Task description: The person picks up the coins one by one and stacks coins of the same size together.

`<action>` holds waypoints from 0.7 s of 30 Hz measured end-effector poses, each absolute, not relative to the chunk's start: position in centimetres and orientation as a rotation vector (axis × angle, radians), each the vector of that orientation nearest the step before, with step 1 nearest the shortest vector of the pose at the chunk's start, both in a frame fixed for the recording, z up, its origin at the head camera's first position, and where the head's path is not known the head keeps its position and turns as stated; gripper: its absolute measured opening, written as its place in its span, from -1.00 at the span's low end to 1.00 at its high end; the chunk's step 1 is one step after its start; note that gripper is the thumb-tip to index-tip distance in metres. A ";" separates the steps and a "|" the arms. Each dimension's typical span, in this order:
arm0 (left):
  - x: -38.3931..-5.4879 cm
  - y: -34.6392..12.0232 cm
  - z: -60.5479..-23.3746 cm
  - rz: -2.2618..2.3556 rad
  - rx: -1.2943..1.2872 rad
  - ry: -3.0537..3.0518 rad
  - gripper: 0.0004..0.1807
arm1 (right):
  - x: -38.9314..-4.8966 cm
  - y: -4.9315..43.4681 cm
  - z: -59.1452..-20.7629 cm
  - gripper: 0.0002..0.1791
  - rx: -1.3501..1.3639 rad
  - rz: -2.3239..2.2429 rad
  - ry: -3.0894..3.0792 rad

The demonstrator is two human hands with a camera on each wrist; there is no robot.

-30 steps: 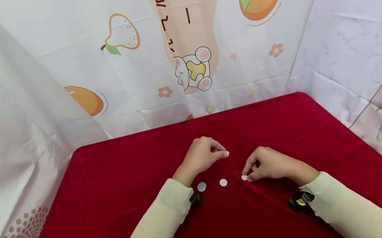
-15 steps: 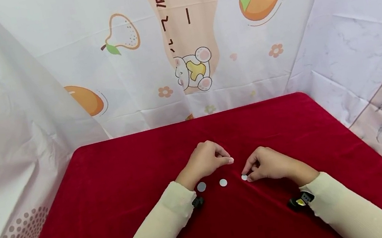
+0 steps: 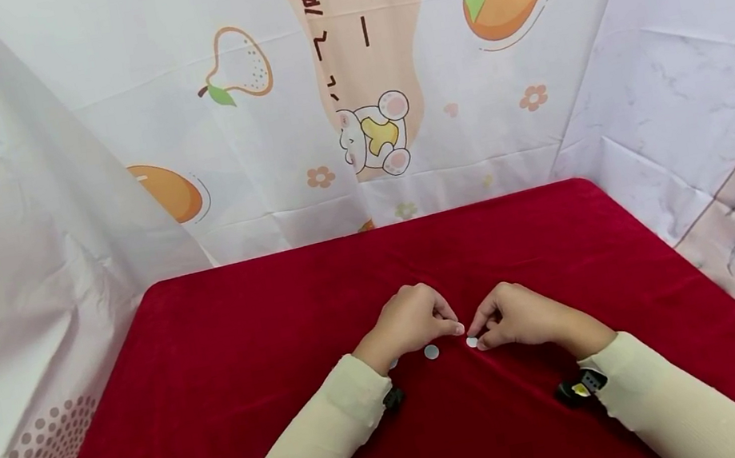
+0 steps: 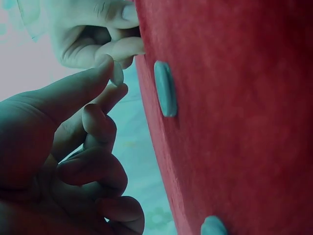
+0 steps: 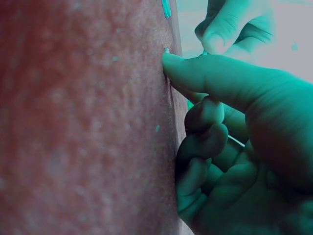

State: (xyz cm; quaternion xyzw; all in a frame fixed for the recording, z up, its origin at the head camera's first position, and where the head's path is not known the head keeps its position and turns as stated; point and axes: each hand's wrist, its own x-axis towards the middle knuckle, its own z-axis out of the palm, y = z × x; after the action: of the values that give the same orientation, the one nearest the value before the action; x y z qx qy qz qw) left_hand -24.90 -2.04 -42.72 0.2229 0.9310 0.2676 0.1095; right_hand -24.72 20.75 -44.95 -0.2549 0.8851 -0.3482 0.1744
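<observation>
My left hand (image 3: 414, 320) is above the cloth, left of my right hand, pinching a small pale disc (image 4: 117, 73) between thumb and index finger. Its other fingers are loosely curled. My right hand (image 3: 524, 314) is down at the cloth, thumb and index finger pinching the edges of a white disc (image 3: 472, 342). To the left of that one another white disc (image 3: 431, 352) lies flat. A further disc (image 3: 393, 363) is mostly covered by my left wrist. From the left wrist view the lying disc (image 4: 165, 89) looks thick with rounded edges.
A red velvety cloth (image 3: 266, 319) covers the table and is creased near my right hand. Printed white curtains (image 3: 292, 128) hang behind and at both sides. Small dark cameras, such as the right wrist camera (image 3: 581, 386), sit on both wrists.
My left hand has moved right and toward me, from beyond the discs to just beside my right hand. Its wrist now covers most of the leftmost disc. My right hand stays put.
</observation>
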 end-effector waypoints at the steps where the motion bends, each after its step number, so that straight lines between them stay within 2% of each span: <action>1: -24.8 -1.9 -42.7 0.776 0.658 2.736 -0.92 | -24.7 20.8 -45.0 -0.80 -0.724 -0.989 2.508; 21: -24.4 -1.4 -43.4 0.670 0.658 2.706 -0.92 | -24.8 20.8 -45.1 -0.81 -0.730 -0.988 2.504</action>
State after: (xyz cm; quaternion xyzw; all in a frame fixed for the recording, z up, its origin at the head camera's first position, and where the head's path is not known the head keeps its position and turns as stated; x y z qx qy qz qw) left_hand -24.43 -1.40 -43.37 0.2275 0.9356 0.2316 0.1384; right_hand -24.75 20.78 -45.07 -0.2578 0.8838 -0.3488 0.1753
